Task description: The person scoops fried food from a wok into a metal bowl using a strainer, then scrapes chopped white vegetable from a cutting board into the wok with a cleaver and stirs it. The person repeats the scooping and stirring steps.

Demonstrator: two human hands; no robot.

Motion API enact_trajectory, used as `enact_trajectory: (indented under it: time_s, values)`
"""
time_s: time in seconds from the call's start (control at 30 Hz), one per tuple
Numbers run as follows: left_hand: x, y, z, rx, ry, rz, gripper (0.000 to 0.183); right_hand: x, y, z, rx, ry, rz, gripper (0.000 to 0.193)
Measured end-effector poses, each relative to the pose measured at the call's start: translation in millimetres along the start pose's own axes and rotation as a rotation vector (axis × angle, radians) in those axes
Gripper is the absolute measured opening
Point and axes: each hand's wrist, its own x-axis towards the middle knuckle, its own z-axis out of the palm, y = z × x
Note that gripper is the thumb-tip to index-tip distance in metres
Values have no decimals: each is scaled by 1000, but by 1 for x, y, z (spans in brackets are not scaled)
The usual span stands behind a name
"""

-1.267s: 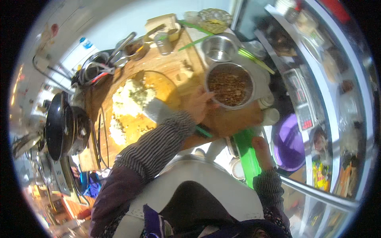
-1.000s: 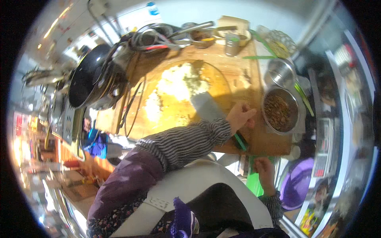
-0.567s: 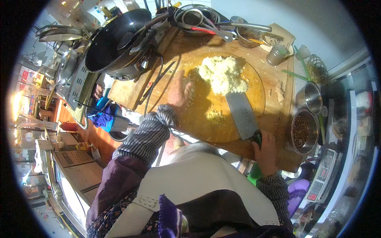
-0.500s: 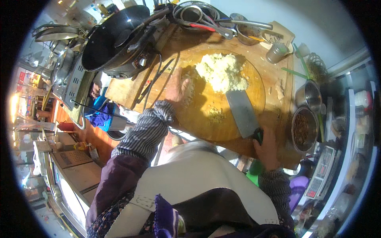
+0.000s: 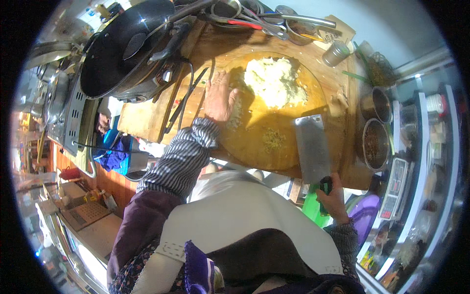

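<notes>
Right hand (image 5: 333,197) grips a cleaver (image 5: 313,149) by its handle; the left hand (image 5: 220,100) lies unclenched at the round chopping board's (image 5: 254,144) edge, apparently steadying it.

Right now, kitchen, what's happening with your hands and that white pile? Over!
Left hand open at round board's left edge. Right hand gripping cleaver. White heap on round board, apart from cleaver. Chopped bits left of cleaver.
</notes>
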Motion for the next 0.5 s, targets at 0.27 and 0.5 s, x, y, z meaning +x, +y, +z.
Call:
enact_trajectory:
  time_s: [0.27,0.5]
  values:
    - [-52,85,29,-194,-355,247,68,-17,-5,46,88,173,174,33]
    - [-65,117,22,-137,-413,95,75,-8,-35,92,133,-52,-4,38]
